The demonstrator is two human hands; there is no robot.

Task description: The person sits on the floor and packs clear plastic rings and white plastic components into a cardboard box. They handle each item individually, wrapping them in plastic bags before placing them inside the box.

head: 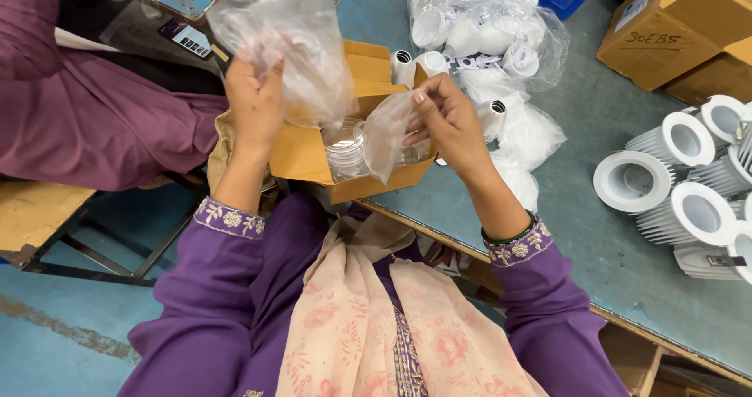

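- Left hand (254, 103) pinches a clear plastic bag (294, 41) up high.
- Right hand (446, 119) grips a small bag (389, 135) over the cardboard box (301, 154).
- Thin bags could tear if tugged.

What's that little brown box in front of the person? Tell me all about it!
The small cardboard box is tan, open on top, flaps up. It sits at the edge of the blue-green table. Inside lie clear round discs in clear plastic. The left hand lifts a clear bag above it; the right hand pinches plastic over it.
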